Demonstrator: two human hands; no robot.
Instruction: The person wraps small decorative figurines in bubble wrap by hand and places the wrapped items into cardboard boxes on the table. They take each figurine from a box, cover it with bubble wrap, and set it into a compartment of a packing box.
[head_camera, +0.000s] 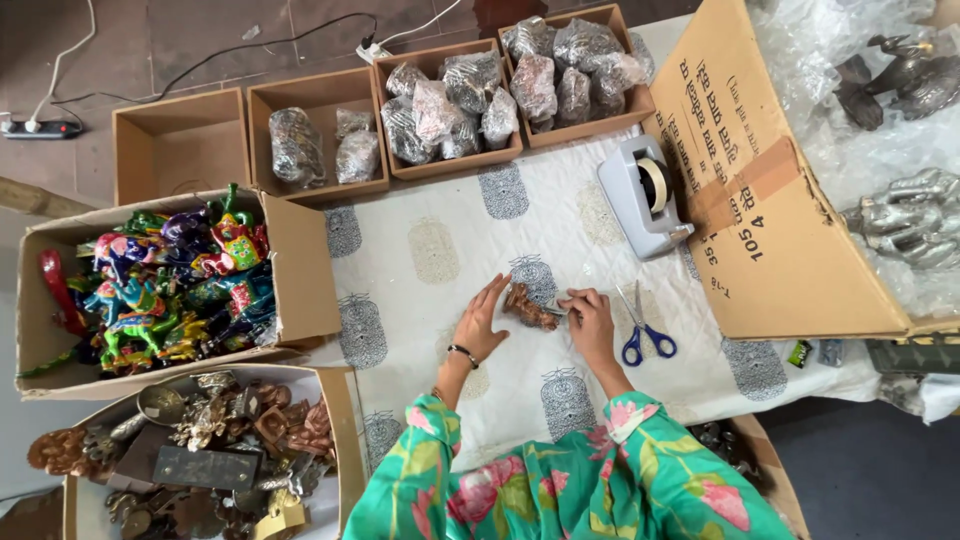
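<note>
**Small brown figurine held on the printed cloth**

Landmark: the brown figurine (528, 306), lying on the white printed cloth (440, 250) directly in front of me.

Hand state. My left hand (482, 322) is open, fingers straight, its palm edge against the figurine's left side. My right hand (590, 322) is closed in a pinch at the figurine's right end; what the fingertips pinch is too small to identify, possibly clear film or tape.

Risks, as I judge them:
- The figurine is braced on one side only. A pull from the right hand could roll it off the left palm.
- The blue-handled scissors (642, 330) lie just right of the right hand, blades pointing away from me. A sideways sweep of the wrist could strike them.
- Any clear film on the pale cloth is hard to see and easy to lose.

Packages around the figurine:
- Far side: a row of four shallow brown cardboard trays (320, 130); the leftmost is bare, the other three hold grey plastic-wrapped bundles (455, 100).
- Far right: a grey tape dispenser (642, 195), then a large brown carton flap (780, 200) with dark printed lettering and a tape strip.
- Left: an open carton of brightly painted figures (170, 280).
- Near left: a carton of dull metal pieces (210, 450).
</note>
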